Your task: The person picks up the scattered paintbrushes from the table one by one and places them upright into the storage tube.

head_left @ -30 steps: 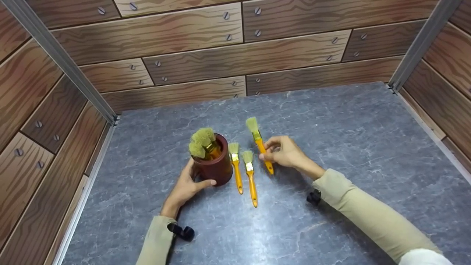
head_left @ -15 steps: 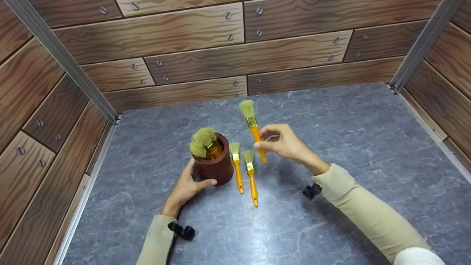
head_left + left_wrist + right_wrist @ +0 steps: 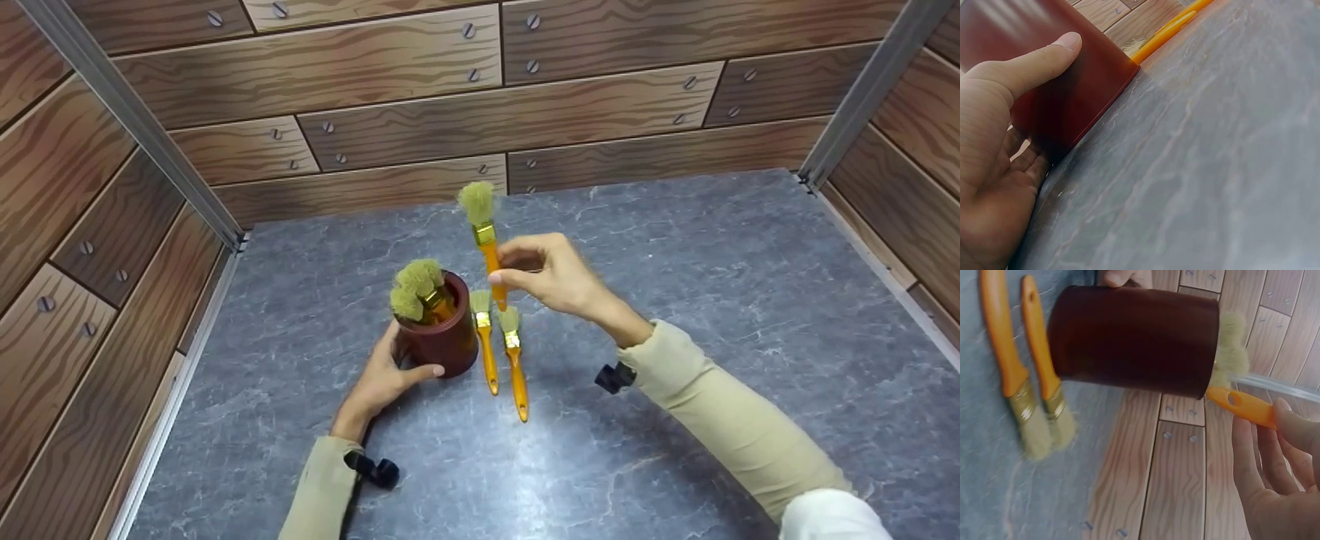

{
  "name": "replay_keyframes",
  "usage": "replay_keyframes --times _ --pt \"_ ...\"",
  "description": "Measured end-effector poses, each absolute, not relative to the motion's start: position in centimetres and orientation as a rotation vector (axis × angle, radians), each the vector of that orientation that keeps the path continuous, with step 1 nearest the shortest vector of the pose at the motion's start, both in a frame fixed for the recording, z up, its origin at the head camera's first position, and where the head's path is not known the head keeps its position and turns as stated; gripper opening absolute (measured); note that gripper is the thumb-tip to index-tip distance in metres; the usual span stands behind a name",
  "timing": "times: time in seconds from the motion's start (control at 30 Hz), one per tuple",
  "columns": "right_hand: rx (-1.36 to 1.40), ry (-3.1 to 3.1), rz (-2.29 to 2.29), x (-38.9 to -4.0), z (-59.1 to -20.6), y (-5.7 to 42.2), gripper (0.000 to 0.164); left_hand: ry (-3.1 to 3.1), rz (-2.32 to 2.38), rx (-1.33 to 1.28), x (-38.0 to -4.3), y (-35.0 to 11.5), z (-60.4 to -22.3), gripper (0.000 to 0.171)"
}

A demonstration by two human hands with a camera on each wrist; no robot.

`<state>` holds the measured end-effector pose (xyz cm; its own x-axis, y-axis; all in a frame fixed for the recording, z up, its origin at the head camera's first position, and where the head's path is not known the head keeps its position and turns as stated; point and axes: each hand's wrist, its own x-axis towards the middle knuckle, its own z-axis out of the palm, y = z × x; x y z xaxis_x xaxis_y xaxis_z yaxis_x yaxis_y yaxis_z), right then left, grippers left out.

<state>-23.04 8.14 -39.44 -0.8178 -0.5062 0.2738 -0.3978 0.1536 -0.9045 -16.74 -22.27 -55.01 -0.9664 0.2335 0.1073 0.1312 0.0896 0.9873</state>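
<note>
A dark red-brown cup point(image 3: 442, 349) stands on the table with several paintbrushes point(image 3: 417, 289) in it, bristles up. My left hand point(image 3: 381, 379) holds the cup from its left side, thumb across the front, as the left wrist view also shows. My right hand point(image 3: 551, 274) pinches the orange handle of another paintbrush point(image 3: 487, 244) between thumb and fingers. That brush is raised above the table, bristles up, to the right of the cup. In the right wrist view its handle end point(image 3: 1241, 405) overlaps the cup's rim.
Two orange-handled paintbrushes lie side by side right of the cup: a nearer-to-cup brush point(image 3: 486, 352) and an outer brush point(image 3: 516, 375), bristles pointing away. The grey marbled table point(image 3: 712, 300) is bounded by wood-patterned walls point(image 3: 405, 75) at the back and sides.
My right hand has lifted the paintbrush from beside the others and carried it up and left toward the cup, turning it more upright. My left hand and the cup have stayed put.
</note>
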Motion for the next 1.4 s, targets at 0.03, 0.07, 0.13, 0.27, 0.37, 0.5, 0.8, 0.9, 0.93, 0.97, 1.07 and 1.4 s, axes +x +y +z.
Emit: replay_keyframes --times 0.03,0.07,0.13,0.27,0.37,0.5,0.8,0.9,0.93,0.97,1.07,1.4 --pt "-0.933 2.312 -1.765 -23.0 -39.3 7.9 0.022 2.260 2.033 0.381 -16.8 -22.3 -55.0 0.103" --pt "-0.955 2.307 -1.767 -23.0 -39.2 7.6 0.022 2.259 2.031 0.381 -16.8 -22.3 -55.0 0.102" --pt "-0.993 2.285 -1.776 -23.0 -38.9 6.9 0.022 2.255 2.032 0.385 -16.8 -22.3 -55.0 0.101" --pt "-1.038 2.257 -1.783 -22.8 -38.4 5.6 0.022 2.249 2.029 0.393 -16.8 -22.4 -55.1 0.101" --pt "-1.059 2.238 -1.791 -22.7 -38.2 4.6 0.023 2.251 2.023 0.401 -16.8 -22.4 -55.0 0.101" --pt "-1.106 2.223 -1.783 -22.6 -38.1 3.4 0.026 2.261 2.018 0.420 -16.8 -22.4 -55.0 0.102" --pt "-1.151 2.228 -1.746 -22.4 -38.4 2.1 0.025 2.257 2.021 0.407 -16.8 -22.4 -55.0 0.101" --pt "-1.147 2.222 -1.747 -22.4 -38.6 2.0 0.027 2.261 2.020 0.405 -16.8 -22.4 -55.1 0.101" --pt "-1.137 2.211 -1.752 -22.4 -38.7 2.0 0.028 2.262 2.019 0.411 -16.8 -22.4 -55.1 0.102" --pt "-1.126 2.198 -1.758 -22.3 -38.7 2.0 0.030 2.262 2.020 0.414 -16.9 -22.4 -55.1 0.102" --pt "-1.102 2.162 -1.773 -22.2 -38.6 2.0 0.034 2.269 2.018 0.418 -16.9 -22.3 -55.1 0.102" --pt "-1.093 2.174 -1.745 -22.1 -38.9 2.6 0.029 2.249 2.027 0.413 -16.8 -22.4 -54.9 0.100"
